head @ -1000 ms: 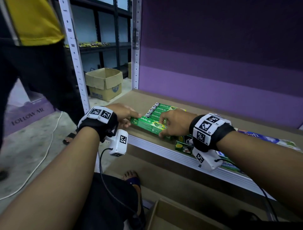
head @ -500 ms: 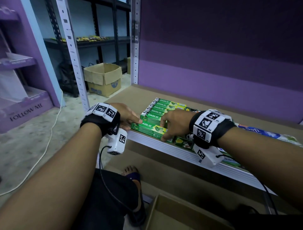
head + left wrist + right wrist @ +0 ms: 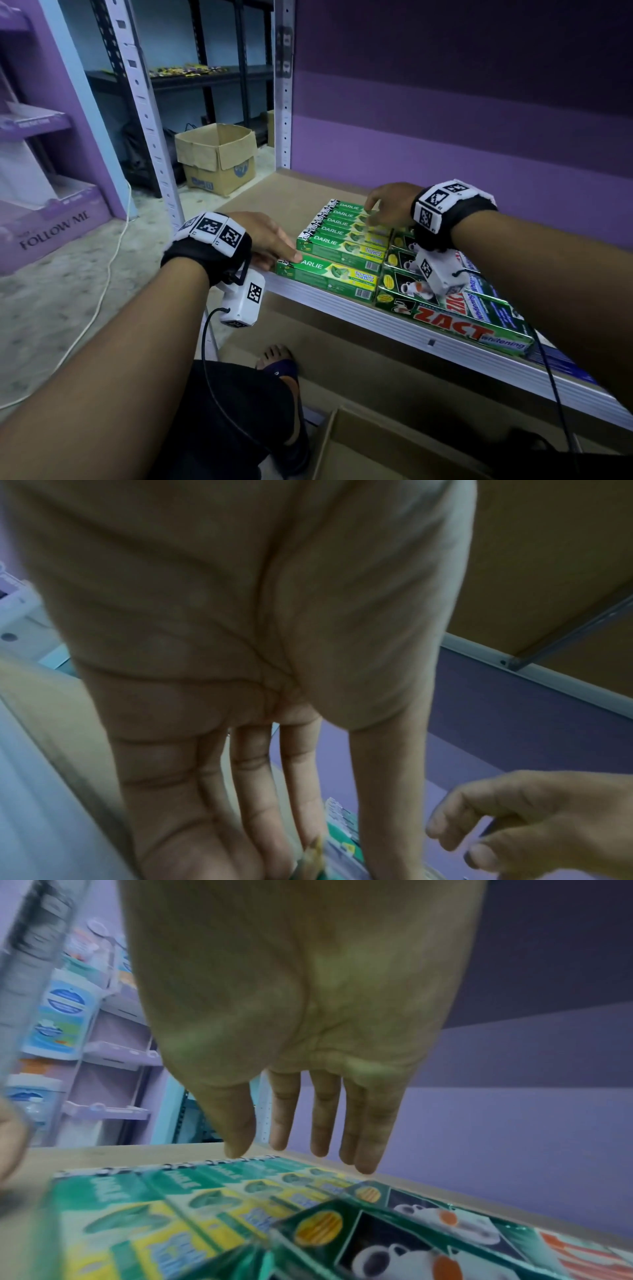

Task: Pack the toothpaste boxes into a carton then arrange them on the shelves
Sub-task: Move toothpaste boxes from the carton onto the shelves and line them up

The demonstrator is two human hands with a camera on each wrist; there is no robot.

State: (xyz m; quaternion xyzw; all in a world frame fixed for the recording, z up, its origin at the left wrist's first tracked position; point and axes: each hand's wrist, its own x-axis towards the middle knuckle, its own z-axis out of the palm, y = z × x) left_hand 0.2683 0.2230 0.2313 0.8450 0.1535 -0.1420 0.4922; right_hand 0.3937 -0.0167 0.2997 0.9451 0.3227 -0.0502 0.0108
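A flat left hand (image 3: pixel 265 236) squares green cardboard Darlie toothpaste boxes (image 3: pixel 337 246) on the brown shelf (image 3: pixel 260 192); the right hand (image 3: pixel 388 205) hovers, fingers extended, empty. Even end pressure should keep rows flush.

Black wristbands (image 3: pixel 205 255), tagged white cameras (image 3: pixel 245 297), perhaps sandals (image 3: pixel 281 368)

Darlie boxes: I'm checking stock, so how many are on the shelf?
6 Darlie boxes lie side by side at the shelf's left end: the front one at the edge, touched by the left hand; five behind it, the rearmost under the right hand. More may be hidden.
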